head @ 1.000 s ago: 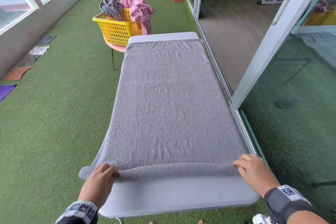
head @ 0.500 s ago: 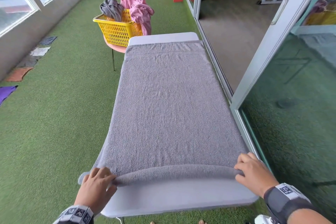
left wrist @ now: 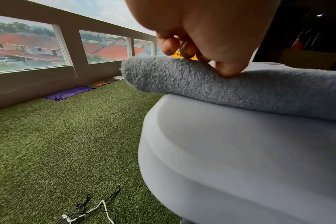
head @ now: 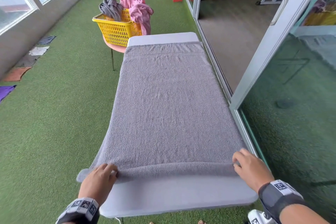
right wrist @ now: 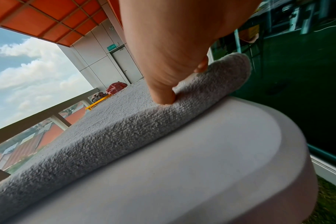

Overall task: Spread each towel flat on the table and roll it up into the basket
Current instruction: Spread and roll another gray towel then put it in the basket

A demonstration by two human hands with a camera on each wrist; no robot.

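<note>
Head view, fuzzy grey towel (head: pixel 169 107) (near edge rolled), smooth table (head: pixel 178 194)

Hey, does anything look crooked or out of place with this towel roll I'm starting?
Slightly: the grey towel overhangs the table past your left hand, so the roll's left end sticks out unsupported. Your right hand's end sits on the table.

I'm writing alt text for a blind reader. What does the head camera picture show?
Two hands, the left hand and right hand, grip the near rolled edge of a grey towel spread along a narrow white table. Beyond the table's far end, a yellow basket holds grey and pink towels, with green turf all around.
</note>
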